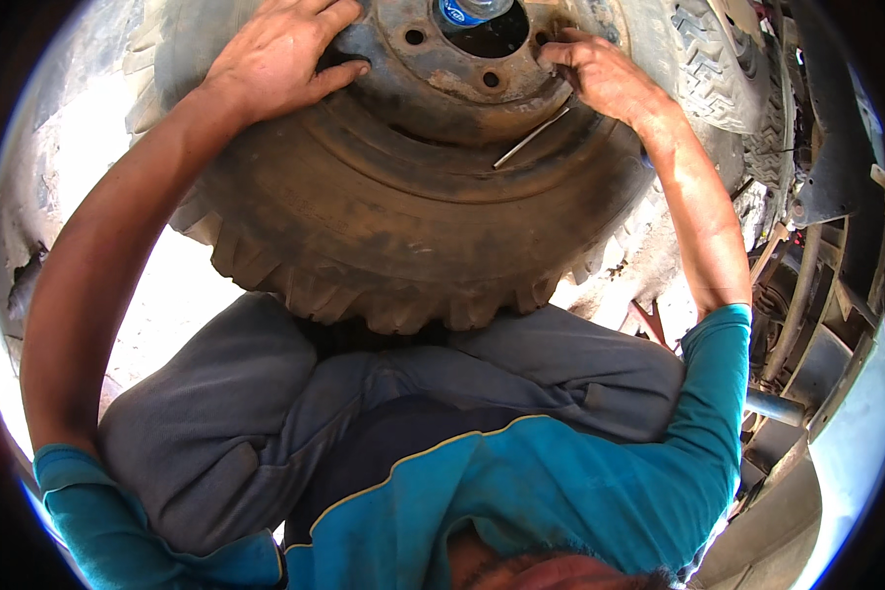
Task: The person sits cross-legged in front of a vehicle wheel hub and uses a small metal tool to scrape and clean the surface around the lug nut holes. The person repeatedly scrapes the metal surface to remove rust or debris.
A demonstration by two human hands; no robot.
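Note:
A large dusty tyre (pixel 393 226) with deep tread lugs lies in front of my bent legs, a rusty steel wheel rim (pixel 452 84) at its middle. My left hand (pixel 290 54) rests on the left side of the rim, thumb stretched out and fingers reaching up toward the picture's top edge. On the right side, my right hand (pixel 610 77) has its fingers curled at the rim, close to a bolt hole; what they hold, if anything, is hidden. A thin metal rod (pixel 531 138) slants just below these fingers. Whether the hand touches it I cannot tell.
Inside the rim's centre hole shows a clear plastic bottle with a blue label (pixel 467 12). Another treaded tyre (pixel 713 69) stands at the right. Beyond my right arm are metal frame parts (pixel 806 295) and a grey-blue pipe (pixel 775 405). Bright ground (pixel 172 295) lies at the left.

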